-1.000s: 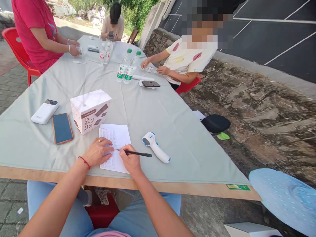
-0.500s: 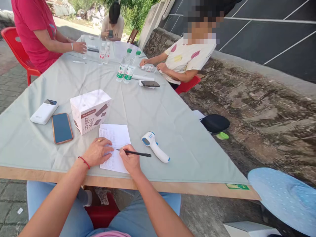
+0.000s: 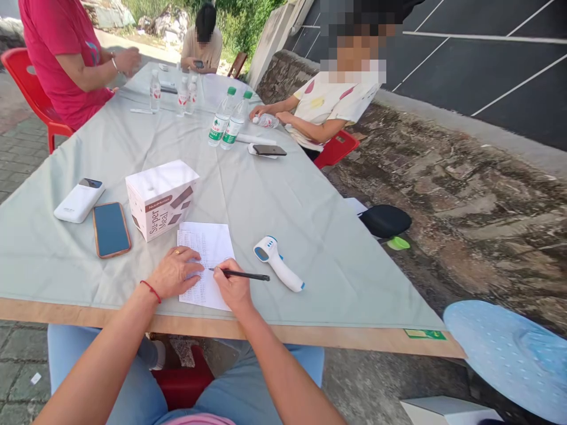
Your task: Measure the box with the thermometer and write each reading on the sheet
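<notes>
A black pen is pinched in my right hand, its tip on a sheet of paper with small printed or written columns. My left hand lies flat with fingers spread over the paper's left side; a ring and a red string bracelet show on it. Just beyond the paper stands a white and brown "Super Meal" box. To the right of my pen rests a white infrared thermometer. Left of the box are a phone and a white power bank.
Two green-capped water bottles stand mid-table, with another phone beside them. Smaller bottles are farther back. Three people sit around the cloth-covered table. A blue hat is at the lower right.
The person in pink has let go of a small bottle and drawn their hands up. The far person's phone is lower. My hands keep their places, with the pen barely shifted.
</notes>
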`<state>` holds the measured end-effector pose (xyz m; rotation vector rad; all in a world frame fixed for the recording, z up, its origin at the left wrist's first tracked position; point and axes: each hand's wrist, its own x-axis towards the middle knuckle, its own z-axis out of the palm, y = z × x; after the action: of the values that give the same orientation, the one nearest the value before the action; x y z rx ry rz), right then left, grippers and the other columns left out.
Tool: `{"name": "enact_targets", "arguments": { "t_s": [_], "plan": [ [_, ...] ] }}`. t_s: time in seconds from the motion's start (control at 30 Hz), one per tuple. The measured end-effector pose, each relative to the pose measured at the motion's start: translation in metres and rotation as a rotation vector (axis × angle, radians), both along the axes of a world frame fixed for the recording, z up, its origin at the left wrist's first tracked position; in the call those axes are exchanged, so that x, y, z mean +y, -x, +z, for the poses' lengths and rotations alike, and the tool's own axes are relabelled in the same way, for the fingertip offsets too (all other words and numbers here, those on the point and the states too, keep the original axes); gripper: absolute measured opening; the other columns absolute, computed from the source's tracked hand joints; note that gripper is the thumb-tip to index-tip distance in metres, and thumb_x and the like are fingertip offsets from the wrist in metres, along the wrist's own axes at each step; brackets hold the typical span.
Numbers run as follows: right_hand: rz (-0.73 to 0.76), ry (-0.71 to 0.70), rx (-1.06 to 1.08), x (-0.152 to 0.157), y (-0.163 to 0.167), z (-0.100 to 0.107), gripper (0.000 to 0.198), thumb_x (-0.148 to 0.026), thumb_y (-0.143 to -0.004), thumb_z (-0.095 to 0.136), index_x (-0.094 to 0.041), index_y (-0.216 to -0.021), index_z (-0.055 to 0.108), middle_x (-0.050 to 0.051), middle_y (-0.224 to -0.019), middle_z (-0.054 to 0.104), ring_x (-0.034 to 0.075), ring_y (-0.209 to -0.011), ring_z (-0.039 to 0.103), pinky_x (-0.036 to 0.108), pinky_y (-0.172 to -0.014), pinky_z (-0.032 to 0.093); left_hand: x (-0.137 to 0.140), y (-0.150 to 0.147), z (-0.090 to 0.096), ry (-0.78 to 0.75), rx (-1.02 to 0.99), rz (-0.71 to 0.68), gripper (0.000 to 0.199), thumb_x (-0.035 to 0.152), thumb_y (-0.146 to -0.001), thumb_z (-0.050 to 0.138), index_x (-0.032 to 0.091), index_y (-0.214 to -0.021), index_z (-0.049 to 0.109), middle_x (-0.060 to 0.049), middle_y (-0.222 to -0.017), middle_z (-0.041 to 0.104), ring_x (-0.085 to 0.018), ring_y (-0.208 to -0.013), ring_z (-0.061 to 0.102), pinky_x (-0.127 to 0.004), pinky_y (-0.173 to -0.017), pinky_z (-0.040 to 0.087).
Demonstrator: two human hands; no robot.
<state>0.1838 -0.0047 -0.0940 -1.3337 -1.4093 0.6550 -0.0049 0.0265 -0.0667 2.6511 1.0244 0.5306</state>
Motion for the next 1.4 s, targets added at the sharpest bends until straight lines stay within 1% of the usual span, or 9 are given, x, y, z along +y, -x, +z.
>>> {"name": "enact_targets", "arguments": {
  "t_s": [0.67, 0.8, 0.93, 1.03, 1.13, 1.2, 1.27, 1.33, 1.4],
  "plan": [
    [-0.019, 0.014, 0.009, 0.001, 0.0, -0.001, 0.02, -0.035, -0.076, 0.052, -0.021, -0.062, 0.049, -0.003, -0.055, 0.047, 0.014, -0.053, 0.044, 0.024, -0.052, 0.038, 0.0, 0.0, -0.001, 0.001, 0.008, 0.0, 0.022, 0.028, -0.09, 0.055, 0.023, -0.106, 0.069, -0.007, -0.118, 0.059, -0.023, -0.112, 0.05, -0.042, -0.097, 0.042],
    [-0.031, -0.028, 0.013, -0.001, -0.002, -0.002, 0.02, -0.034, -0.079, 0.051, -0.021, -0.065, 0.048, -0.003, -0.057, 0.048, 0.014, -0.053, 0.045, 0.025, -0.052, 0.04, 0.001, 0.001, -0.001, 0.0, 0.001, 0.0, 0.021, 0.028, -0.09, 0.055, 0.023, -0.105, 0.069, -0.007, -0.119, 0.059, -0.024, -0.111, 0.051, -0.042, -0.096, 0.042],
    [-0.069, -0.143, -0.043, 0.0, -0.011, 0.003, 0.017, -0.034, -0.09, 0.05, -0.02, -0.084, 0.057, 0.001, -0.072, 0.057, 0.017, -0.064, 0.055, 0.028, -0.06, 0.046, 0.003, 0.002, -0.003, -0.007, -0.02, -0.008, 0.021, 0.029, -0.09, 0.055, 0.023, -0.105, 0.069, -0.006, -0.118, 0.06, -0.023, -0.11, 0.052, -0.042, -0.095, 0.042],
    [-0.017, -0.236, -0.243, 0.007, -0.024, 0.007, 0.02, -0.029, -0.095, 0.045, -0.02, -0.104, 0.061, 0.007, -0.093, 0.061, 0.021, -0.087, 0.06, 0.033, -0.076, 0.05, 0.003, 0.003, -0.003, -0.013, -0.039, -0.014, 0.019, 0.028, -0.088, 0.057, 0.023, -0.103, 0.068, -0.006, -0.117, 0.06, -0.023, -0.107, 0.053, -0.042, -0.095, 0.043],
    [0.032, -0.266, -0.486, 0.018, -0.036, 0.003, 0.033, -0.018, -0.096, 0.036, -0.02, -0.117, 0.061, 0.011, -0.103, 0.059, 0.024, -0.095, 0.059, 0.036, -0.079, 0.049, 0.0, 0.003, 0.003, -0.066, -0.118, 0.003, 0.014, 0.027, -0.089, 0.055, 0.02, -0.096, 0.065, -0.007, -0.111, 0.059, -0.02, -0.101, 0.055, -0.039, -0.091, 0.045],
    [0.048, -0.275, -0.621, 0.025, -0.043, -0.005, 0.041, -0.01, -0.093, 0.032, -0.02, -0.121, 0.061, 0.012, -0.105, 0.06, 0.025, -0.095, 0.058, 0.038, -0.079, 0.049, -0.002, 0.007, 0.01, -0.191, -0.252, 0.146, 0.011, 0.026, -0.09, 0.052, 0.018, -0.091, 0.059, -0.007, -0.105, 0.057, -0.019, -0.097, 0.054, -0.038, -0.089, 0.046],
    [0.075, -0.297, -0.691, 0.03, -0.046, -0.015, 0.046, -0.004, -0.09, 0.032, -0.021, -0.119, 0.064, 0.011, -0.105, 0.062, 0.025, -0.095, 0.057, 0.038, -0.079, 0.049, 0.0, 0.014, 0.015, -0.357, -0.444, 0.45, 0.011, 0.028, -0.089, 0.054, 0.018, -0.093, 0.052, -0.009, -0.107, 0.052, -0.02, -0.103, 0.052, -0.04, -0.094, 0.045],
    [0.098, -0.323, -0.716, 0.033, -0.048, -0.023, 0.047, -0.002, -0.089, 0.032, -0.022, -0.115, 0.066, 0.01, -0.105, 0.062, 0.024, -0.094, 0.057, 0.037, -0.077, 0.049, 0.008, 0.025, 0.016, -0.449, -0.645, 0.776, 0.031, 0.032, -0.084, 0.063, 0.018, -0.106, 0.047, -0.012, -0.119, 0.044, -0.024, -0.118, 0.044, -0.046, -0.102, 0.041],
    [0.105, -0.335, -0.726, 0.033, -0.048, -0.026, 0.046, -0.003, -0.09, 0.033, -0.022, -0.113, 0.068, 0.01, -0.106, 0.062, 0.024, -0.095, 0.056, 0.036, -0.077, 0.05, 0.022, 0.036, 0.013, -0.345, -0.796, 0.917, 0.065, 0.037, -0.075, 0.073, 0.017, -0.125, 0.037, -0.016, -0.134, 0.033, -0.029, -0.132, 0.032, -0.049, -0.11, 0.034]
  ]
}}
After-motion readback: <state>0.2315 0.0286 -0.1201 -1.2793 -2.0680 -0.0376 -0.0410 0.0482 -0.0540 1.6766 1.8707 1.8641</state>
